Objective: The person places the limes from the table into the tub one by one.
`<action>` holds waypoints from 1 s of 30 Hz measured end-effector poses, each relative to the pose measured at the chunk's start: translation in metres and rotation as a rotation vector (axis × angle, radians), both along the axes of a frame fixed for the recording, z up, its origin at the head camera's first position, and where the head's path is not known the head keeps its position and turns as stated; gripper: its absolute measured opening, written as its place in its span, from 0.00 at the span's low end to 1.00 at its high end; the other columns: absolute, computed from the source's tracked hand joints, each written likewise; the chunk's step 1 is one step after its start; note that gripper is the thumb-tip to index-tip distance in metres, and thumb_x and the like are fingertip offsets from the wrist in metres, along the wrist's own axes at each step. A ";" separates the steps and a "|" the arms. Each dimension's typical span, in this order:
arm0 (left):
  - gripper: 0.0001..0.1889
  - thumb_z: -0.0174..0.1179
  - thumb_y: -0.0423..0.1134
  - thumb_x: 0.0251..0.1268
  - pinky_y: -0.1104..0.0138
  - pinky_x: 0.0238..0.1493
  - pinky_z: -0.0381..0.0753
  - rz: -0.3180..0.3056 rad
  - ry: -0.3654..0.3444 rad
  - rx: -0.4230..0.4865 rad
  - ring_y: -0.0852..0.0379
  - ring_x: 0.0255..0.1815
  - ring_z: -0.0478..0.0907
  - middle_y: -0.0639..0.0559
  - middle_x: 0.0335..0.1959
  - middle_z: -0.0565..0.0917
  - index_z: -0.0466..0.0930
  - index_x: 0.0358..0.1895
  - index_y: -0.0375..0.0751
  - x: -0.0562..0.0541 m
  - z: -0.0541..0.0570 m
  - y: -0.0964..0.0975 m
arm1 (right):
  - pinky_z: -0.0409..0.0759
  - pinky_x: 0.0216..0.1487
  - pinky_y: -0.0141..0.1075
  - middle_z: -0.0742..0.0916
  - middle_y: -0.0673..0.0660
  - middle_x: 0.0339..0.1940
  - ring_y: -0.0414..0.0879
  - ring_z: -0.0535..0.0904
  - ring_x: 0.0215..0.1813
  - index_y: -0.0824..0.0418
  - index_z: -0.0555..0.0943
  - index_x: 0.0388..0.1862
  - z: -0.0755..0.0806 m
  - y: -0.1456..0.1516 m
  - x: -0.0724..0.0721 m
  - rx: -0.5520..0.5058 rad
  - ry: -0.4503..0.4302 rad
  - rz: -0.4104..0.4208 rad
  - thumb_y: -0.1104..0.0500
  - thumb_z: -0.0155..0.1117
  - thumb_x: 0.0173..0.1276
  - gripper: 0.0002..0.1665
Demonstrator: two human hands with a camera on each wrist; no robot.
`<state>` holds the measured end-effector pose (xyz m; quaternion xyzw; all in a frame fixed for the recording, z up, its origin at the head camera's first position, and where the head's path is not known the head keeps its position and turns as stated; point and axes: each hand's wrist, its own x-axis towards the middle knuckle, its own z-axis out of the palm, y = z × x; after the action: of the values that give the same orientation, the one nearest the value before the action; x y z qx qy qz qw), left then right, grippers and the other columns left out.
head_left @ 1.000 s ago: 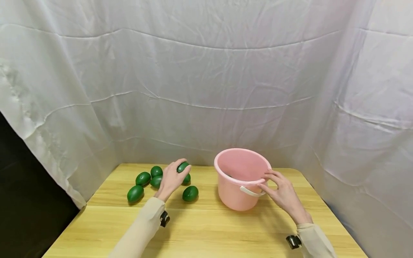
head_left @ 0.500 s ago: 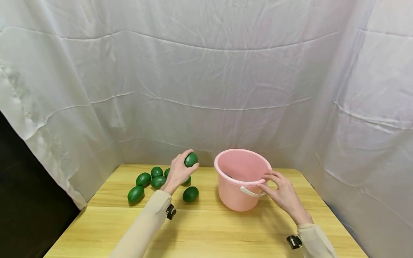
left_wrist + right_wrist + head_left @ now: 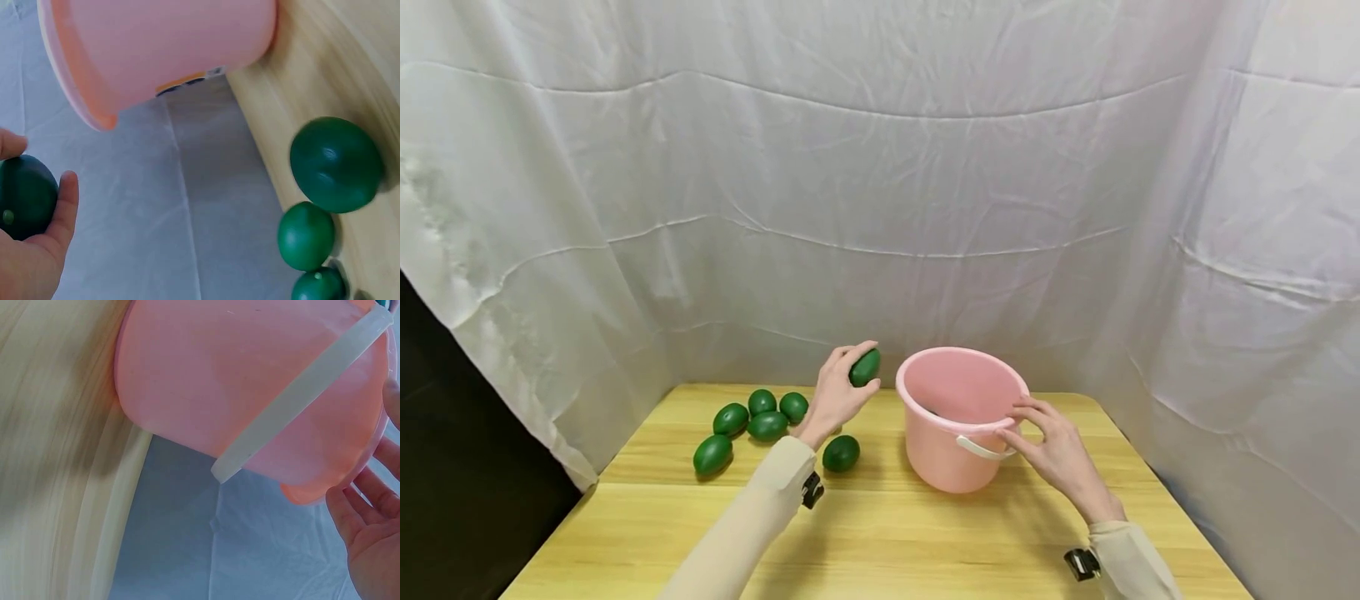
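Observation:
My left hand (image 3: 838,396) grips a smooth, dark green avocado-like fruit (image 3: 866,367) between thumb and fingers. It is raised above the table, just left of the pink bucket (image 3: 951,458). In the left wrist view the fruit (image 3: 25,197) shows a small pale stem spot. With thumb and fingers at its near right edge, my right hand (image 3: 1060,454) holds the bucket's rim. The white handle (image 3: 981,447) hangs down on the outside. Something small and dark shows inside the bucket, mostly hidden by the near wall.
Several more green fruits (image 3: 767,426) lie grouped on the left of the wooden table (image 3: 880,542). One fruit (image 3: 841,453) sits apart, between the group and the bucket. Pale grey cloth (image 3: 880,183) hangs behind and at both sides.
My left hand has lifted the green fruit off the group and carried it to the right, toward the bucket. The right hand stays on the rim, and the bucket has not moved.

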<state>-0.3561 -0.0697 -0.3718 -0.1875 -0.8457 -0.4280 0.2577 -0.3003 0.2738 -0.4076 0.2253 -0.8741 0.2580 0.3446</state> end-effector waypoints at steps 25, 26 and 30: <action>0.30 0.66 0.46 0.63 0.57 0.49 0.82 -0.103 0.102 -0.150 0.47 0.52 0.80 0.43 0.60 0.76 0.70 0.68 0.49 -0.005 0.010 0.041 | 0.77 0.55 0.50 0.85 0.57 0.53 0.57 0.82 0.56 0.60 0.86 0.44 -0.001 -0.002 0.000 0.000 0.011 -0.002 0.57 0.79 0.52 0.20; 0.30 0.67 0.45 0.62 0.56 0.49 0.82 -0.103 0.107 -0.150 0.47 0.51 0.80 0.43 0.60 0.75 0.70 0.68 0.49 -0.006 0.010 0.042 | 0.76 0.56 0.50 0.85 0.57 0.53 0.57 0.82 0.56 0.60 0.86 0.44 -0.001 -0.002 0.000 0.001 0.012 -0.003 0.57 0.79 0.52 0.20; 0.30 0.67 0.46 0.62 0.57 0.48 0.83 -0.104 0.115 -0.162 0.47 0.49 0.80 0.42 0.59 0.74 0.71 0.67 0.49 -0.007 0.009 0.049 | 0.76 0.56 0.50 0.85 0.58 0.53 0.57 0.81 0.56 0.60 0.86 0.44 0.000 -0.002 0.000 -0.003 0.010 -0.004 0.57 0.79 0.52 0.20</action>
<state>-0.3634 -0.0207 -0.3627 -0.2753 -0.8505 -0.3596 0.2674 -0.3006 0.2722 -0.4080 0.2245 -0.8723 0.2574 0.3499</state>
